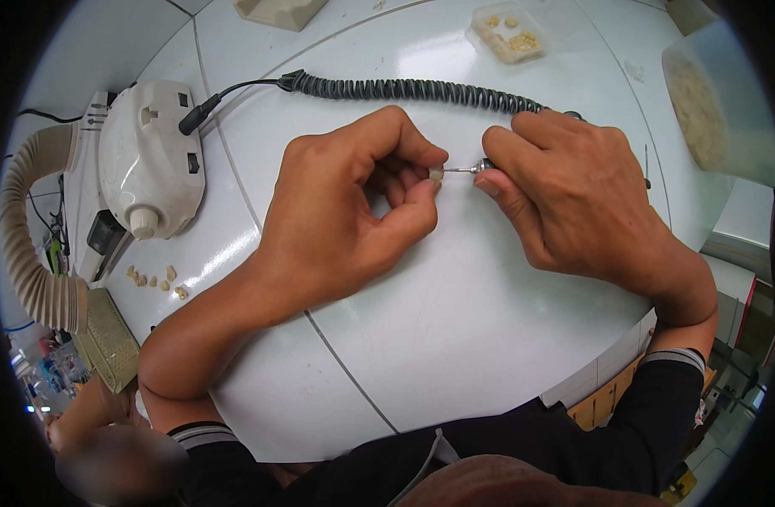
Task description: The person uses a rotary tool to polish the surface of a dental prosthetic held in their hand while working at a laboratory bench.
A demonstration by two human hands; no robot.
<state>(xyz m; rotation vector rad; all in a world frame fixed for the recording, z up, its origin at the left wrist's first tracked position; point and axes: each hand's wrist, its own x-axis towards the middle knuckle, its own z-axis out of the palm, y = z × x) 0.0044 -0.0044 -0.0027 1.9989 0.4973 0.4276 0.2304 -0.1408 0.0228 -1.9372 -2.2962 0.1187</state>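
My left hand point(337, 190) is closed in a pinch, thumb and fingertips round a small pale tooth-like piece point(436, 174). Most of that piece is hidden by the fingers. In my right hand point(573, 190) is a rotary handpiece point(486, 165), gripped like a pen, its body largely covered by the fingers. Its thin metal bit point(458, 170) points left, the tip at the piece; whether it touches I cannot tell. Behind my hands a black coiled cord point(404, 89) runs from the right hand toward a white control unit point(155, 156) on the left.
Several small cream pieces point(153, 280) lie by my left forearm. A ribbed hose point(24, 203) leads to a beige grille-like nozzle point(109, 338). At the back stands a clear box point(507, 42) with yellowish bits; a translucent tub point(717, 110) is far right. Another person's arm point(92, 410) shows lower left.
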